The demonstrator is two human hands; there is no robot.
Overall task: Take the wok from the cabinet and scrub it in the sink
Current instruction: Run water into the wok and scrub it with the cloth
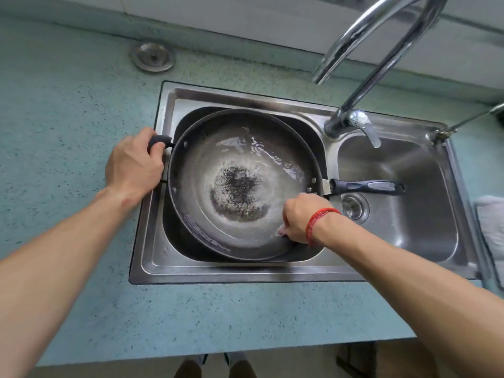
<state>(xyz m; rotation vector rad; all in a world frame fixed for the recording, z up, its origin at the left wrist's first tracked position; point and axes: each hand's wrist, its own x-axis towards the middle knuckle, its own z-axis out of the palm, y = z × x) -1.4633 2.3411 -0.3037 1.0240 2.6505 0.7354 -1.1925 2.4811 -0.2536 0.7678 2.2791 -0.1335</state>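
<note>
wok (240, 186) is dark metal, inside worn to a dull grey with a rough, speckled black patch in the middle, shiny where the water sits; its long handle (365, 186) looks like black plastic with a matt grey insert; sink (245, 268) is brushed stainless steel, satiny, not mirror; faucet (381, 68) is polished chrome, properly glossy; table (81, 105) is matt teal with a speckled stone look; pale scrubber (281, 231) looks soft, can't tell cloth or sponge; bracelet (319, 216) is red thread
</note>
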